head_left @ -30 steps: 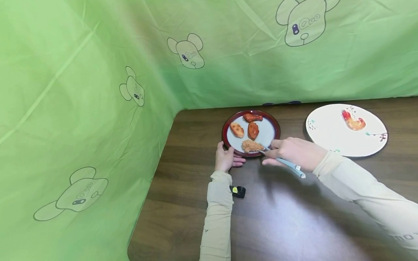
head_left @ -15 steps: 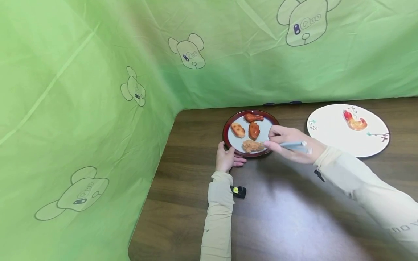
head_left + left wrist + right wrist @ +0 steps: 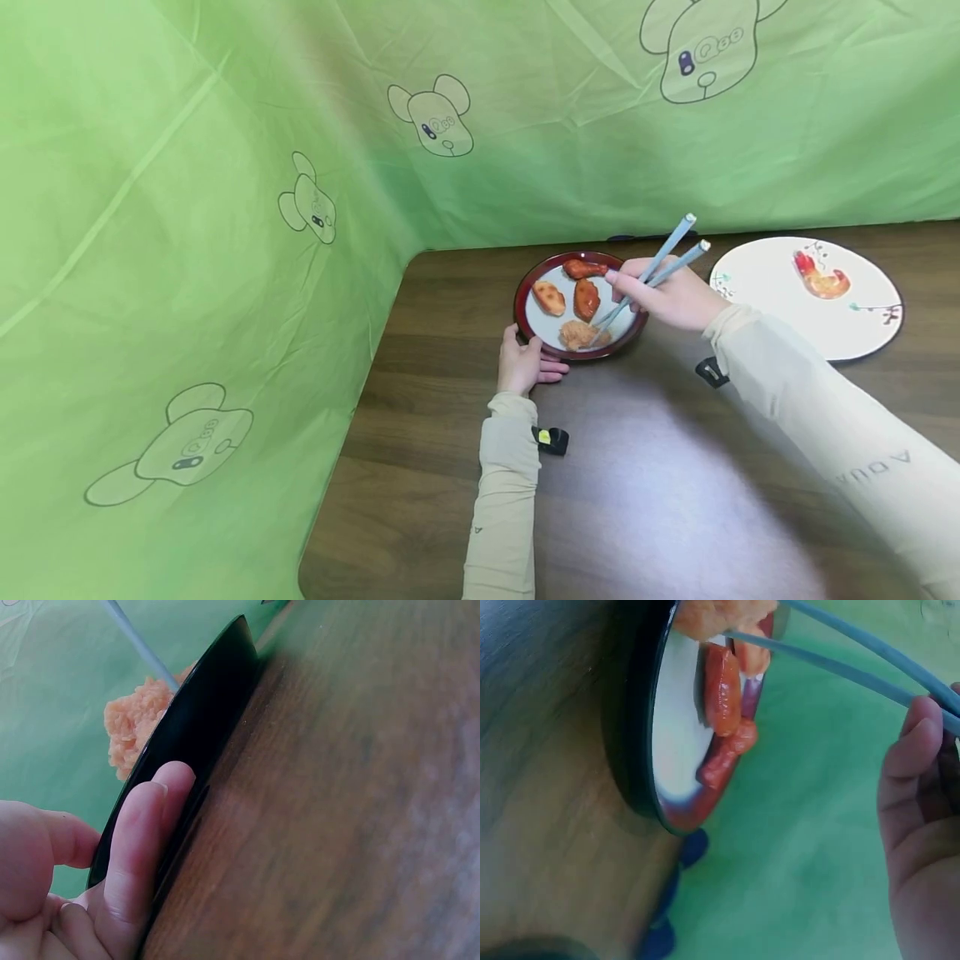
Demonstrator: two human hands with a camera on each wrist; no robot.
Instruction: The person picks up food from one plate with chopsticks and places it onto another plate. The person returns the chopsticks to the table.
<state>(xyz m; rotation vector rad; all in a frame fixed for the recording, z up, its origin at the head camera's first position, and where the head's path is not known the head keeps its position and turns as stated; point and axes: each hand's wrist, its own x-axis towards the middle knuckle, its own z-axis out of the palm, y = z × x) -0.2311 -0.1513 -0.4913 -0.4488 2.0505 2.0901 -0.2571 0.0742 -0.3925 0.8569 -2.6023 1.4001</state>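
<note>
My left hand (image 3: pixel 519 363) grips the near-left rim of a round, dark-red-edged plate (image 3: pixel 520 312). In the left wrist view, its thumb is inside the rim and its fingers lie against the dark outer wall (image 3: pixel 202 712). My right hand (image 3: pixel 681 293) holds a pair of light blue chopsticks (image 3: pixel 672 242) above the plate's right side. Their tips touch a crumbly fried chicken piece (image 3: pixel 576 335) at the plate's near edge; whether they pinch it cannot be told. A drumstick (image 3: pixel 581 268), a glazed wing (image 3: pixel 587 300) and a pale browned slice (image 3: pixel 549 298) share the plate.
To the right stands a white oval plate (image 3: pixel 795 321) with floral marks and a red-orange shrimp (image 3: pixel 825 282). Green cloth (image 3: pixel 525 183) hangs behind and to the left of the wooden table (image 3: pixel 420 400). Black straps with buckles show at both wrists.
The right hand has risen and moved toward the back of the plate, swinging the chopsticks steeper, their back ends now pointing up. The left hand stays on the rim.
</note>
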